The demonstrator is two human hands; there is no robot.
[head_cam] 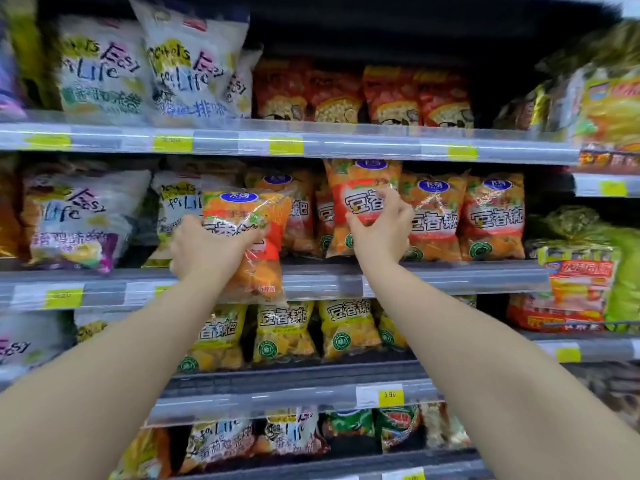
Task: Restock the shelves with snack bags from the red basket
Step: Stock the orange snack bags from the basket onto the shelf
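Both forearms reach toward the middle shelf. Left hand grips an orange snack bag before its edge; right hand pinches a second orange bag standing in the row.

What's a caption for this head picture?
Left hand grips an orange bag; right hand pinches a second bag at the shelf.

Head-worn view, close, facing shelves
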